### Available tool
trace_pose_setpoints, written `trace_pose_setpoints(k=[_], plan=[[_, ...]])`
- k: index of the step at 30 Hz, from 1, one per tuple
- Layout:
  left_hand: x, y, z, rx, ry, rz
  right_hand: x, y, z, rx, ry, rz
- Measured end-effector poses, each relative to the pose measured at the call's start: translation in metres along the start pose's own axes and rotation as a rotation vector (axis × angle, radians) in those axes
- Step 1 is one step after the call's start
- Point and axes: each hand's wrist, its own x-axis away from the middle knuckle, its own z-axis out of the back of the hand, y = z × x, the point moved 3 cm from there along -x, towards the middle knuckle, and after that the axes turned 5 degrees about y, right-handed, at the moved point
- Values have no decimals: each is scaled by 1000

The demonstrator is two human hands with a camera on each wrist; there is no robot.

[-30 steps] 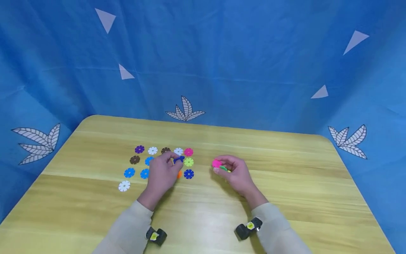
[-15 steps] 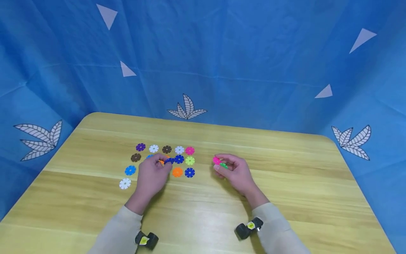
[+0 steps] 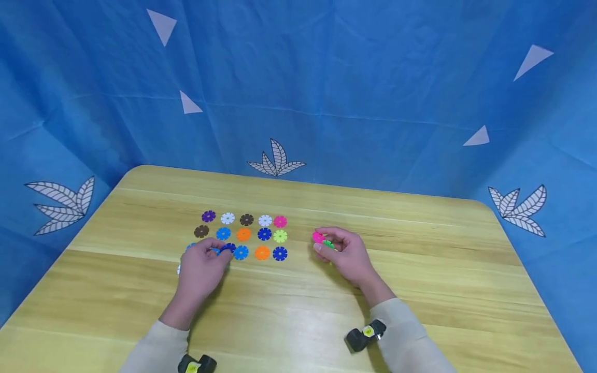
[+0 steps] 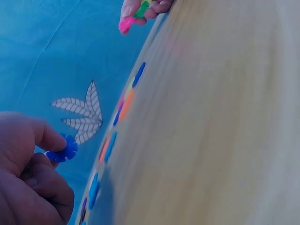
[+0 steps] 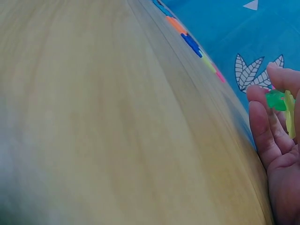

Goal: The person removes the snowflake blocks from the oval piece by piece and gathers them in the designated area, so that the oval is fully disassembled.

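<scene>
Between thumb and forefinger, my left hand (image 3: 199, 274) pinches a dark blue notched plastic disc (image 4: 68, 149) above the table. My right hand (image 3: 349, 255) holds a small bunch of similar discs: a pink disc (image 3: 317, 237), a green disc (image 3: 328, 244) and a yellow disc (image 5: 289, 115). Rows of flat discs lie at the centre left of the head view. The nearest row ends with a light blue disc (image 3: 240, 253), an orange disc (image 3: 262, 253) and a dark blue disc (image 3: 280, 254). My left hand partly covers this row's left end and a white disc (image 3: 179, 269).
Farther back, the rows include a purple disc (image 3: 208, 216), a brown disc (image 3: 201, 231) and a lime disc (image 3: 280, 236). All lie on a wooden table (image 3: 420, 248). A blue curtain (image 3: 373, 103) with leaf prints hangs behind its far edge.
My left hand has moved left and toward me with the dark blue disc, uncovering several discs in the middle of the rows. My right hand stays almost in place, still holding its discs.
</scene>
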Motion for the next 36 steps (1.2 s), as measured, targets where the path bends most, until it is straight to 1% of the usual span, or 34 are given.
trace_pose_setpoints(k=[4, 7, 12, 17, 24, 28, 32, 36], plan=[[4, -7, 7, -23, -15, 48, 0, -1, 0, 7, 2, -15], [6, -11, 10, -42, -38, 67, 1, -1, 0, 15, 2, -20], [10, -14, 14, -95, -90, 64, 1, -2, 0, 28, 3, -14], [12, -17, 18, -143, -125, 36, 1, -4, -1, 23, 2, -18], [15, -20, 22, -233, -136, 10, 2, -5, 0, 33, 13, -30], [17, -20, 25, -324, -110, -3, 2, -5, 0, 29, 7, -25], [19, -21, 27, -397, -97, 10, 2, -4, 1, 33, 9, -26], [21, -21, 29, -418, -100, 26, 1, -3, 1, 42, 17, -32]])
